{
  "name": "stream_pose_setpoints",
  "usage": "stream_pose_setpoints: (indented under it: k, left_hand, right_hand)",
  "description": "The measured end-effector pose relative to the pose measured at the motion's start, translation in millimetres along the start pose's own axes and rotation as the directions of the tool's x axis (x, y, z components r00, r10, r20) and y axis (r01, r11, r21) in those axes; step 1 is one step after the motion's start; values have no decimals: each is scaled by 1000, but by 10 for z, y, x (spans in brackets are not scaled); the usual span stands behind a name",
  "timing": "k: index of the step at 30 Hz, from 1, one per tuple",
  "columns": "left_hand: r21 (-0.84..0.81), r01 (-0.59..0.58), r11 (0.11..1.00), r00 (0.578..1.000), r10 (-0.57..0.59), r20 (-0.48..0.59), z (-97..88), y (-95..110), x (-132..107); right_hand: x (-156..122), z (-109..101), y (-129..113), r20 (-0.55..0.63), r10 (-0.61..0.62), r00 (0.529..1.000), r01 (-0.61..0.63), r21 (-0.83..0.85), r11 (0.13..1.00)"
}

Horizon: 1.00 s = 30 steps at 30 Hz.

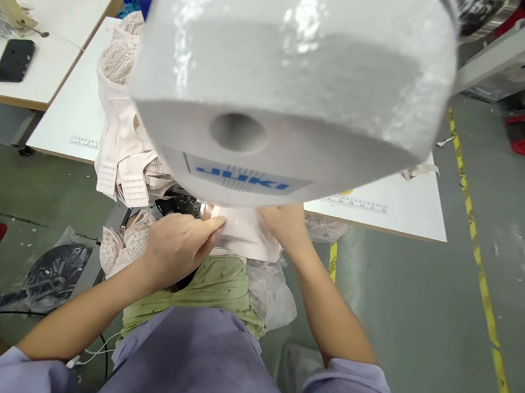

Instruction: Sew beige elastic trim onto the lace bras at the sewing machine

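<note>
- Head view: big white sewing machine head (296,60) w/ blue JUKI label (245,176) covers most of the work area; the needle zone is hidden under it.
- Left hand (177,246) is at the front edge of the machine; thumb & fingertips (214,225) are pressed together, pinching the near edge of a pale pink fabric piece (248,238).
- Right hand (288,225) lies on the right side of the same piece; its fingers go under the machine head, so I cannot tell if they are spread or closed.
- The piece sits flat btw both hands, just below the label, above the person's lap.
- Progress, as judgement: the piece is at the machine & held by both hands, so sewing seems in hand; how much seam is done I cannot tell, the stitch line is not visible.
- Pile of pink garments (118,151) hangs over the edge of the white table (68,115) on the left; finished or waiting pcs, not clear.
- Black phone (15,59) lies on a second table (67,6), well apart.
</note>
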State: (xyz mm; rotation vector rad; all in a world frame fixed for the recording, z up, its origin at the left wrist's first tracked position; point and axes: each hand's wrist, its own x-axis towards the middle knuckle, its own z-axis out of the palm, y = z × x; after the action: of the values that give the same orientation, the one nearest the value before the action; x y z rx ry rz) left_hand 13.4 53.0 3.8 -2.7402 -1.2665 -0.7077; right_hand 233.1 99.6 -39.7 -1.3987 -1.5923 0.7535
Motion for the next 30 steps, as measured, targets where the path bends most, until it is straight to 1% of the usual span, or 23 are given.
stream_pose_setpoints:
  k: [2,4,5,6,8,10,13,15,18,20,22,24,25,26,27,28,29,30]
  left_hand:
    - [-17,-19,1000,1000,19,-8,1,-3,7]
    - [-24,-28,999,1000,28,-13,1,-11,5]
    - [-25,-32,999,999,32,-18,0,-15,2]
    - [-25,-34,999,999,34,-22,-2,-17,0]
    - [-23,-32,999,999,31,-19,-8,-17,-1]
    - [-25,-23,999,1000,23,-11,-18,-12,1]
    - [-30,-2,1000,1000,2,2,-32,-8,-6]
    - [-41,12,999,1000,-11,11,-30,-17,-23]
    - [-73,39,997,999,-36,37,-6,-25,-47]
    - [-100,70,993,996,-63,66,3,-1,-44]
    - [-155,126,980,989,-112,97,-26,49,-33]
    - [-302,185,935,977,-142,158,-116,88,-49]
    - [-413,199,889,968,-114,222,-177,85,-82]
    - [-526,217,823,951,-56,304,-239,58,-135]
    - [-614,247,750,920,17,391,-288,6,-207]
    - [-660,287,695,873,95,479,-312,-69,-293]
    - [-637,363,680,823,87,562,-301,-157,-383]
    - [-549,436,713,793,-16,609,-250,-243,-468]
  right_hand:
    - [-165,24,289,-29,9,1000,-10,-6,1000]
    - [-394,83,677,-83,89,993,-91,-18,996]
    - [-519,124,891,-103,173,980,-175,-11,985]
    - [-642,170,1107,-104,270,957,-272,3,962]
    - [-850,270,1516,-93,388,917,-389,12,921]
    - [-983,363,1855,-71,487,871,-487,25,873]
    - [-1055,441,2201,6,602,799,-601,44,798]
    - [-1066,438,2332,82,628,774,-633,53,772]
    - [-1100,378,2409,209,606,767,-628,58,776]
    - [-1150,320,2398,293,572,766,-609,47,791]
    - [-1226,243,2344,357,542,761,-587,21,809]
    - [-1323,126,2245,398,520,756,-562,-14,827]
    - [-1377,50,2174,411,510,756,-548,-28,836]
    - [-1432,-37,2086,418,499,759,-533,-39,845]
    - [-1486,-128,1976,420,485,767,-517,-44,855]
    - [-1536,-216,1843,415,469,779,-498,-44,866]
    - [-1580,-293,1686,404,452,795,-478,-39,877]
    - [-1613,-348,1505,391,433,812,-458,-31,888]
